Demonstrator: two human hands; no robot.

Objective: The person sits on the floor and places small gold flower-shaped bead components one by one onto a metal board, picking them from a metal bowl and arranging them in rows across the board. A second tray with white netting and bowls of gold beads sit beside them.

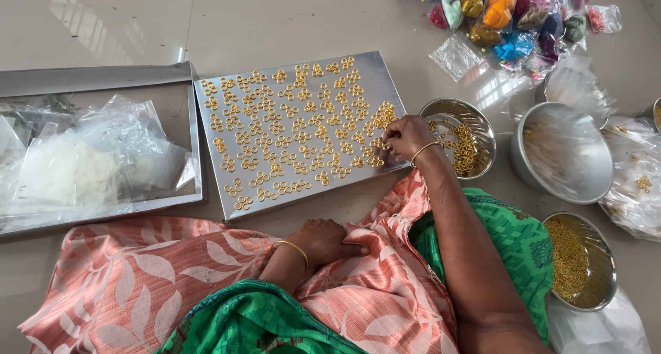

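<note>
I see my right hand [406,135] at the right edge of the flat silvery metal tray [385,72], fingertips pinched on the small golden ring clusters [380,114] heaped there; more clusters lie in loose rows across the tray. I judge them light, stiff and slippery on the bare metal, best nipped by the rim between thumb and forefinger. My left hand [322,240] rests loosely curled on the pink leaf-patterned cloth [138,271], holding nothing
</note>
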